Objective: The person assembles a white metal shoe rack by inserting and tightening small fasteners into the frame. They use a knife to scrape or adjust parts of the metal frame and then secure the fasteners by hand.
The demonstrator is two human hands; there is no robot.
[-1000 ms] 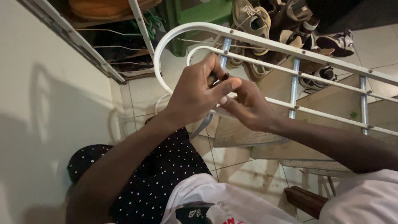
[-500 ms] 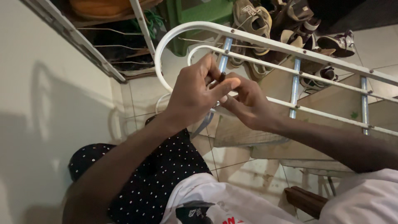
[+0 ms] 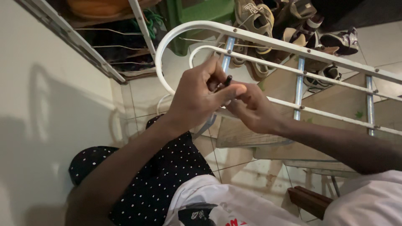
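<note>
Protruding small dark cylindrical piece [image 3: 228, 79]

Both hands, left hand [image 3: 197, 98] and right hand [image 3: 253, 109], pinch a small dark piece [image 3: 228, 79] beside the white metal rail [image 3: 268, 42].

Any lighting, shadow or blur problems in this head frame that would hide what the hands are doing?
Head view: light is warm and dim, and the arms' shadow falls soft on the pale wall. The left hand and right hand are fairly sharp, but the small dark object pinched between them is too small to identify. The white metal rail shows no harsh glare; the shoes are murky.
</note>
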